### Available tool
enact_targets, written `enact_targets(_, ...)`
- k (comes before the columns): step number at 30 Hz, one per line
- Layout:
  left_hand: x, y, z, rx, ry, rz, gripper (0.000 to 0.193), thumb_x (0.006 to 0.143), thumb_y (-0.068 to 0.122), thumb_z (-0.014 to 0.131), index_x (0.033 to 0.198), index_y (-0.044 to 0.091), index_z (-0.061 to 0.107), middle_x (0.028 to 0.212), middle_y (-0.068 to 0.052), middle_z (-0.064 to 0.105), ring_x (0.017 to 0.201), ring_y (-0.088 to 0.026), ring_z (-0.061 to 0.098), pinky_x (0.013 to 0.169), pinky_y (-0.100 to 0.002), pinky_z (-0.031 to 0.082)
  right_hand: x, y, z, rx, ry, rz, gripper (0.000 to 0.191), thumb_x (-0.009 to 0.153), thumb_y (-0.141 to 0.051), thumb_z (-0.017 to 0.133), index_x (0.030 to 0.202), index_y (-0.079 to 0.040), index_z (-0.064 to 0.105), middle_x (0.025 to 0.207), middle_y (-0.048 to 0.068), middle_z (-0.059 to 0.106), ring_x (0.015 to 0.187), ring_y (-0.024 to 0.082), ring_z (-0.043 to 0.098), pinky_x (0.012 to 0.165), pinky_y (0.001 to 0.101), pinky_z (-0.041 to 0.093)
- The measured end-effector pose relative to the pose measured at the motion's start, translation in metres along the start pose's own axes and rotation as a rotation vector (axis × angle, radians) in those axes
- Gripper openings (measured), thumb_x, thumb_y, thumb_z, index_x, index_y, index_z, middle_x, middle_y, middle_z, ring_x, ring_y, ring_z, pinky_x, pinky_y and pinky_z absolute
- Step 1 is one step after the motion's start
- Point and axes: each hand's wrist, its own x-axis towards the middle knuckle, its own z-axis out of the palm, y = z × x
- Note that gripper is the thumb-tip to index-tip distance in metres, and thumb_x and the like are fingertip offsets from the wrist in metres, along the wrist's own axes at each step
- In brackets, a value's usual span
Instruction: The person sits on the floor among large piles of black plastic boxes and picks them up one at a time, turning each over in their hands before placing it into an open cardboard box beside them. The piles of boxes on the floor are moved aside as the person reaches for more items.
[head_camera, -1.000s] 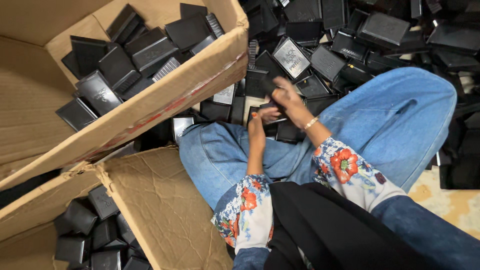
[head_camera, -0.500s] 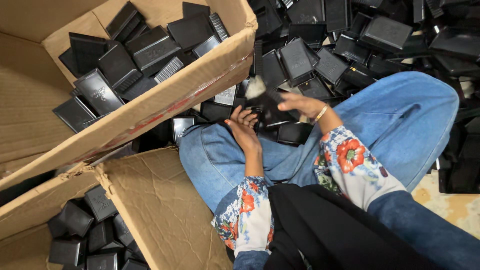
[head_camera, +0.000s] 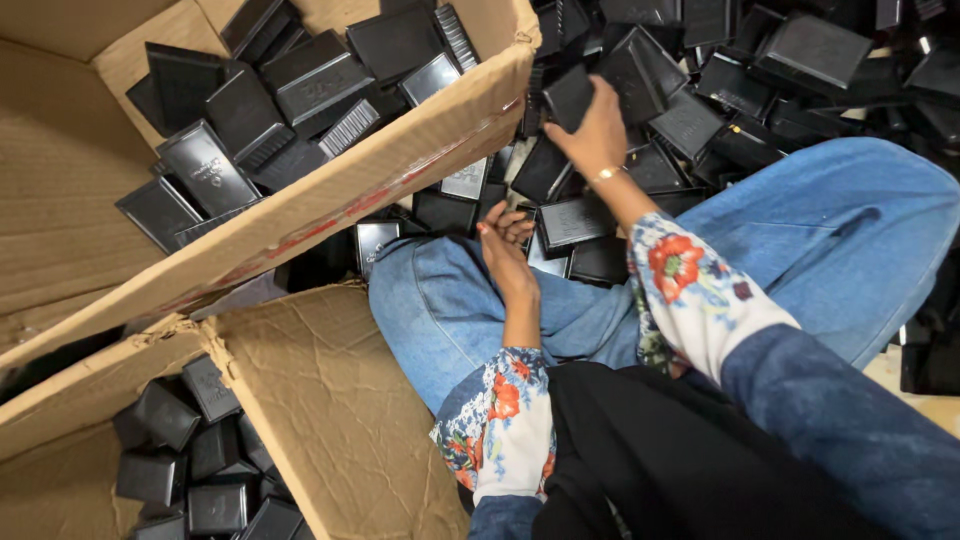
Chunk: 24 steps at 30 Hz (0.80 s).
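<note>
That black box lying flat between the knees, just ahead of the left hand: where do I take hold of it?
Take the black box across its two long edges, coming from above. It lies flat, lid up, on other boxes, so only its top and edges are free. The left hand is nearest; the right hand already holds a small box.

We see that the right hand (head_camera: 598, 128) has left the lap, where it worked close against the left hand (head_camera: 505, 240) half a second ago, and has risen toward the cardboard box's rim (head_camera: 440, 130). Its fingers (head_camera: 585, 105) now close on a small black case (head_camera: 568, 96), which seems to have been lifted from between the hands. The left hand has opened slightly and rests alone, well below the right fingers, by the black cases (head_camera: 575, 222) on the lap.
</note>
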Motion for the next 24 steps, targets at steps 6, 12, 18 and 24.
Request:
enact_targets(6, -0.002, 0.001, 0.001, 0.036, 0.008, -0.022, 0.060, 0.109, 0.054, 0.038, 0.130, 0.001, 0.056, 0.101, -0.009, 0.069, 0.084, -0.016, 0.065, 0.081, -0.030, 0.050, 0.011, -0.025, 0.013, -0.229, -0.013, -0.014, 0.117, 0.070, -0.044, 0.094, 0.158, -0.011, 0.025, 0.142, 0.016, 0.046, 0.125, 0.040, 0.047, 0.093, 0.0561, 0.043)
enact_targets(12, -0.003, 0.002, 0.004, 0.057, 0.013, -0.046, 0.055, 0.110, 0.050, 0.038, 0.131, 0.002, 0.056, 0.101, -0.007, 0.068, 0.084, -0.015, 0.064, 0.080, -0.029, 0.050, 0.005, -0.024, 0.010, -0.288, -0.063, -0.131, 0.125, 0.062, -0.054, 0.094, 0.159, -0.012, 0.026, 0.137, 0.016, 0.047, 0.125, 0.039, 0.043, 0.093, 0.0550, 0.038)
enact_targets(18, -0.003, 0.001, 0.004, 0.088, 0.013, -0.051, 0.050, 0.112, 0.045, 0.040, 0.132, 0.002, 0.056, 0.101, -0.007, 0.068, 0.085, -0.015, 0.064, 0.081, -0.029, 0.049, -0.014, -0.021, 0.016, -0.255, -0.022, -0.202, 0.128, 0.059, -0.059, 0.092, 0.158, -0.009, 0.028, 0.132, 0.016, 0.050, 0.120, 0.037, 0.044, 0.093, 0.0539, 0.033)
enact_targets(24, 0.000, 0.000, 0.002, 0.129, 0.025, -0.068, 0.043, 0.111, 0.038, 0.041, 0.130, 0.003, 0.057, 0.100, -0.007, 0.069, 0.083, -0.014, 0.065, 0.079, -0.028, 0.051, -0.021, -0.012, 0.013, -0.223, 0.029, -0.198, 0.112, 0.063, -0.048, 0.091, 0.155, -0.014, 0.038, 0.130, 0.012, 0.054, 0.121, 0.033, 0.048, 0.099, 0.0504, 0.035)
